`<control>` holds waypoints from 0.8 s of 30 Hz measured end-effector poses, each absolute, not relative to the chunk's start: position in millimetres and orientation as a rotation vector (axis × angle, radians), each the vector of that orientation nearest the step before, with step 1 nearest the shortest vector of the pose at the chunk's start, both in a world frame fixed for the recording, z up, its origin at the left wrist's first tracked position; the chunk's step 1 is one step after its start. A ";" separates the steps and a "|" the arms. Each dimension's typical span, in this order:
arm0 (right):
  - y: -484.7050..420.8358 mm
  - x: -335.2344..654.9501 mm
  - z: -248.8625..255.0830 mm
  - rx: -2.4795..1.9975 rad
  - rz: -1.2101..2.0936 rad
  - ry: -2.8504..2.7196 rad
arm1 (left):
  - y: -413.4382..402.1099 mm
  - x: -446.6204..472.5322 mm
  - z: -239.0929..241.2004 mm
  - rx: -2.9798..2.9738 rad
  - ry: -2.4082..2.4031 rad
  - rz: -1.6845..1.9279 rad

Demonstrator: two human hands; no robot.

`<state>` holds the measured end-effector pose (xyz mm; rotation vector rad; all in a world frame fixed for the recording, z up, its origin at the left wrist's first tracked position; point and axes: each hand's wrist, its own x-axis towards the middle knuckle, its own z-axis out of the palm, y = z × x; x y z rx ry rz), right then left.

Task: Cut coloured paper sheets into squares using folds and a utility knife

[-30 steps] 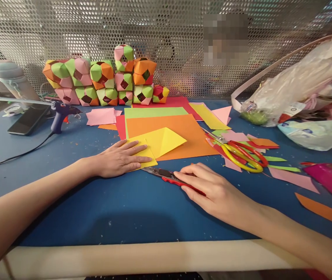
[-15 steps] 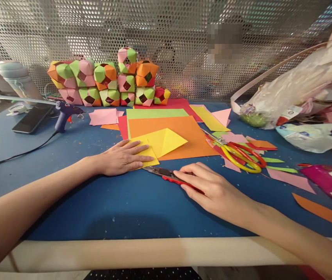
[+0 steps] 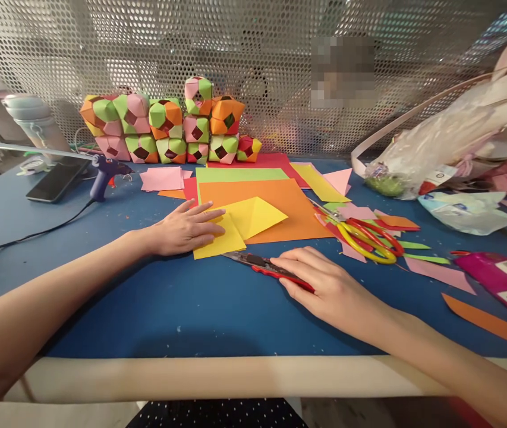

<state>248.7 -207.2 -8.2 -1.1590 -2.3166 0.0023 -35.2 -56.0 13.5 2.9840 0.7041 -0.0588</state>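
Observation:
My left hand (image 3: 182, 229) lies flat with spread fingers on the left part of a folded yellow paper (image 3: 239, 226), which rests partly on an orange sheet (image 3: 280, 199). My right hand (image 3: 324, 285) is closed on a red utility knife (image 3: 262, 265) lying on the blue table; its blade end points left, close to the yellow paper's near edge.
Red-and-yellow scissors (image 3: 364, 236) lie among paper scraps to the right. Folded paper cubes (image 3: 164, 128) are stacked by the perforated screen. A glue gun (image 3: 104, 173), phone (image 3: 54, 181) and bottle (image 3: 34, 119) stand at left. Bags (image 3: 449, 142) and a pink packet (image 3: 498, 278) lie at right.
My left hand has slid left, uncovering more of the yellow paper's near corner. My right hand with the knife has shifted slightly right.

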 end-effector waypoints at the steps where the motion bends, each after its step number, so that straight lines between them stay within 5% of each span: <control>1: -206.3 248.6 -8.8 -1.157 0.002 -2.316 | -54.1 -36.6 11.9 2.963 0.719 -0.093; 24: -190.2 249.4 -8.7 -1.051 0.118 -2.295 | -48.3 -39.4 2.8 2.884 0.738 -0.146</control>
